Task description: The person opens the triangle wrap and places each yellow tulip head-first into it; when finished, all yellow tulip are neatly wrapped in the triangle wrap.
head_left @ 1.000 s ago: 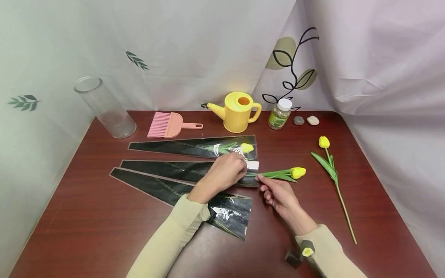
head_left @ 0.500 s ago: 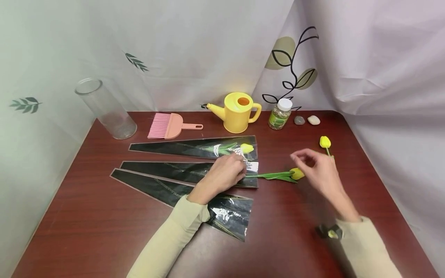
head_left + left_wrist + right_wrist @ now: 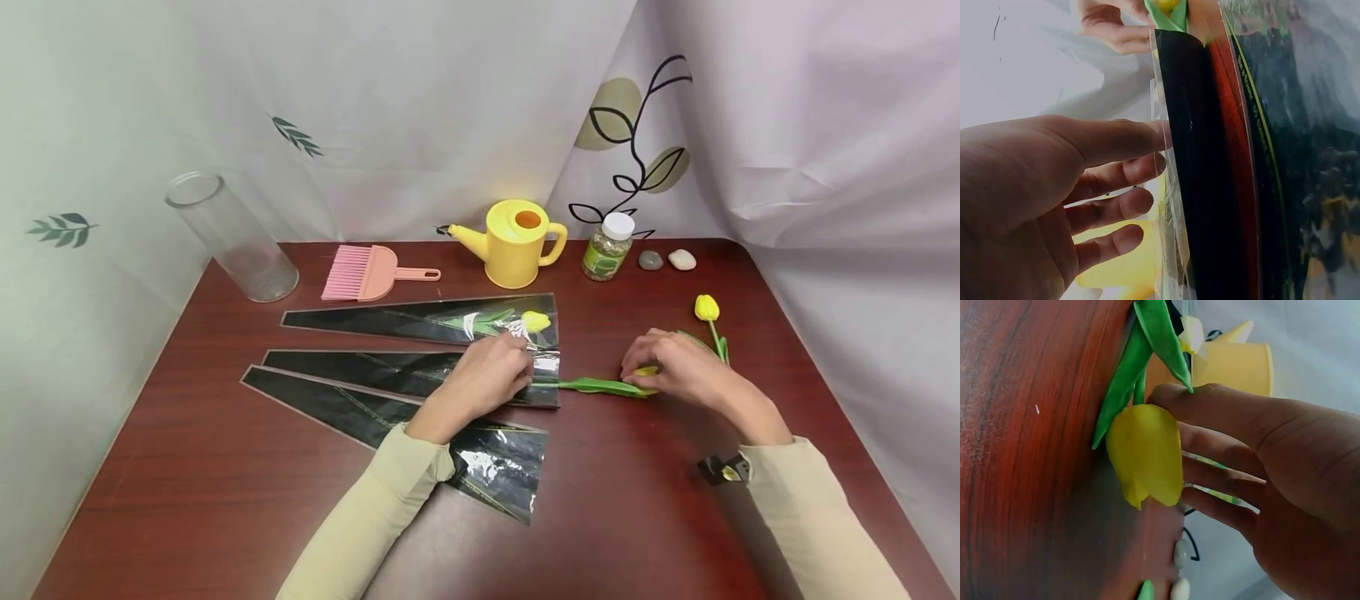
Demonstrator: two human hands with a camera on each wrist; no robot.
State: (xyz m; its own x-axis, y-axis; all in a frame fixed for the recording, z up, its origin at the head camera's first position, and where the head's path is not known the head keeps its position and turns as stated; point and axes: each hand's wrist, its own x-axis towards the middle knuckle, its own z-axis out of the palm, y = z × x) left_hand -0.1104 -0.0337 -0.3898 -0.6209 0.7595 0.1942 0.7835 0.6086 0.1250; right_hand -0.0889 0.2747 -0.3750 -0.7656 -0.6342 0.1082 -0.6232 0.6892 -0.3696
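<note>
My left hand pinches the edge of the middle black-and-clear flower sleeve between thumb and fingertips; the left wrist view shows the clear edge of that sleeve there. A yellow tulip has its stem inside the sleeve's wide right end, while its leaves and bloom lie outside. My right hand holds this tulip just under the bloom, thumb and fingers at its base. One sleeve behind contains another yellow tulip. A third sleeve lies in front, partly under my left forearm.
Another tulip lies at the right, partly hidden by my right hand. Along the back stand a glass vase, a pink brush with dustpan, a yellow watering can, a jar and two stones.
My right hand has left the stem near the sleeve's opening, moved right and taken hold of the tulip by its bloom. The left hand keeps its place on the sleeve.
</note>
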